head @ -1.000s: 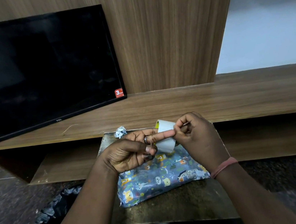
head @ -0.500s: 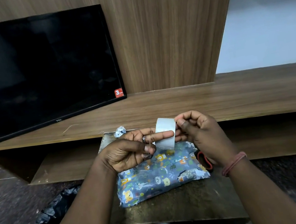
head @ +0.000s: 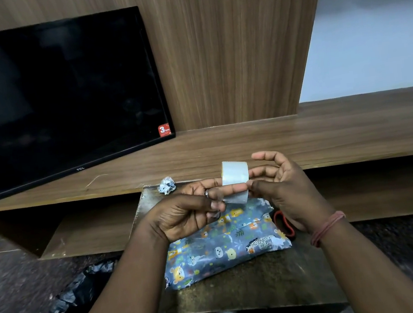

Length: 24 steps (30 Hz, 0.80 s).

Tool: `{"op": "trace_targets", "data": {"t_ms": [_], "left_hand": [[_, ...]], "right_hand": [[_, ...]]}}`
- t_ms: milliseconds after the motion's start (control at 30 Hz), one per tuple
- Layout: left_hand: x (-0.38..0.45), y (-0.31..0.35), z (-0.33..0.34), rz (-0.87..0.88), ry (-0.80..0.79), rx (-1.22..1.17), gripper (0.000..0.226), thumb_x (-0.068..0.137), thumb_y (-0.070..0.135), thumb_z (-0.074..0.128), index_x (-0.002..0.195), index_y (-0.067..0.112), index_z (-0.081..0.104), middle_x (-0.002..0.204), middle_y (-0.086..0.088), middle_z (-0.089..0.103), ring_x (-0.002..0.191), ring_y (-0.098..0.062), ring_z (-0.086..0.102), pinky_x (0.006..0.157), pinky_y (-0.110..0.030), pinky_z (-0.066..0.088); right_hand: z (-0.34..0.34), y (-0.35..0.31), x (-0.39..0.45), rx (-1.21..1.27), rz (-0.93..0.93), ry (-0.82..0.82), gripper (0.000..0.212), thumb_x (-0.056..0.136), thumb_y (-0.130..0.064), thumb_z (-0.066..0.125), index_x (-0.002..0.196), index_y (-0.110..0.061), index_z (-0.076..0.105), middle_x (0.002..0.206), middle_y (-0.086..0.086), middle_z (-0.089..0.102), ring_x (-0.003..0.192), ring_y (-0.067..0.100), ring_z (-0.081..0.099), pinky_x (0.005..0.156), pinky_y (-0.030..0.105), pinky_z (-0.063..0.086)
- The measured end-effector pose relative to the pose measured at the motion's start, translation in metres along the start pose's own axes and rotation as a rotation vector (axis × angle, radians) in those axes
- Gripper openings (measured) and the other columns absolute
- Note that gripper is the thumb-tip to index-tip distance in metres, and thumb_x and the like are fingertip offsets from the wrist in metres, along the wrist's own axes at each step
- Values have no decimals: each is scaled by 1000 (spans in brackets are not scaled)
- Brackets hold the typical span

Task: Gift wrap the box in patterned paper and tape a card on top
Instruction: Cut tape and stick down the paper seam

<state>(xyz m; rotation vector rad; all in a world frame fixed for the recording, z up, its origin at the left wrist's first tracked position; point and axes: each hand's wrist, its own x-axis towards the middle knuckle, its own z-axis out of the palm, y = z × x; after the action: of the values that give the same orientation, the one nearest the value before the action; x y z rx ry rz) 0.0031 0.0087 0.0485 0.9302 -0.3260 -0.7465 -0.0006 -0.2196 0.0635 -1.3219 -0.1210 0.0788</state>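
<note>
The box wrapped in blue animal-patterned paper [head: 228,248] lies on a small dark table [head: 244,290]. Above its far end I hold a roll of clear tape [head: 235,178]. My left hand [head: 186,214] grips the roll with its fingers curled around the near side. My right hand [head: 280,188] touches the roll's right edge with thumb and fingertip; its other fingers are spread. Whether it pinches the tape end I cannot tell. No card is in sight.
A crumpled paper ball [head: 166,185] sits at the table's far left corner. Red scissor handles [head: 284,225] show right of the box, partly behind my right wrist. A black television [head: 56,97] leans on the wooden shelf [head: 303,138]. A black plastic bag [head: 72,300] lies on the floor at left.
My right hand has opened from a tight pinch and moved right. The tape roll has turned so its broad face shows, and red scissor handles came into sight.
</note>
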Motion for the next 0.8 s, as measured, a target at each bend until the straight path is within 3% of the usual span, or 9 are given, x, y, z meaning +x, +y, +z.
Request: {"op": "trace_targets", "data": {"t_ms": [67, 133, 233, 333, 533, 733, 800], "left_hand": [[4, -4, 0, -15, 69, -21, 60, 87, -18, 43, 146, -8, 41, 149, -23, 53, 81, -9, 68, 65, -16, 52], [8, -7, 0, -15, 140, -12, 59, 86, -16, 48, 144, -6, 45, 146, -19, 58, 88, -11, 71, 64, -15, 53], [13, -10, -1, -15, 249, -19, 52, 89, -19, 49, 138, -2, 52, 141, -17, 63, 96, -13, 73, 60, -13, 50], [16, -13, -2, -13, 337, -44, 50, 89, -17, 49, 137, -1, 55, 137, -17, 66, 97, -14, 75, 55, -13, 48], [17, -15, 0, -44, 444, -70, 45, 92, -13, 52, 135, -1, 58, 128, -14, 71, 93, -11, 76, 51, -11, 43], [21, -12, 10, -34, 552, -110, 41, 94, -11, 52, 133, 1, 60, 114, -11, 76, 86, -10, 77, 46, -10, 40], [21, -10, 16, -9, 591, -113, 39, 97, -9, 51, 133, 1, 60, 119, -10, 74, 79, -7, 76, 44, -9, 38]], "right_hand": [[-10, -3, 4, -10, -9, 106, 49, 82, 19, 66, 116, -15, 56, 83, 3, 71, 73, 12, 68, 63, 26, 58], [-28, -4, 10, -142, -56, 240, 49, 83, 17, 67, 116, -17, 56, 90, 5, 68, 76, 10, 66, 71, 28, 57], [-54, 1, 13, -632, -167, 330, 47, 83, 12, 61, 112, -24, 56, 92, 0, 66, 79, 13, 63, 81, 30, 52], [-65, 15, 12, -959, -168, 289, 43, 84, 11, 52, 113, -20, 56, 90, -2, 64, 83, 21, 64, 76, 28, 47], [-58, 33, 21, -1174, -162, 191, 41, 79, 13, 49, 107, -17, 49, 91, 11, 66, 84, 37, 61, 73, 47, 52], [-57, 43, 24, -1292, -119, 124, 48, 79, 8, 52, 117, -22, 52, 104, 11, 70, 94, 37, 63, 75, 44, 52], [-55, 42, 23, -1290, -138, 133, 46, 81, 7, 53, 118, -20, 56, 106, 14, 70, 97, 37, 62, 77, 42, 51]]}}
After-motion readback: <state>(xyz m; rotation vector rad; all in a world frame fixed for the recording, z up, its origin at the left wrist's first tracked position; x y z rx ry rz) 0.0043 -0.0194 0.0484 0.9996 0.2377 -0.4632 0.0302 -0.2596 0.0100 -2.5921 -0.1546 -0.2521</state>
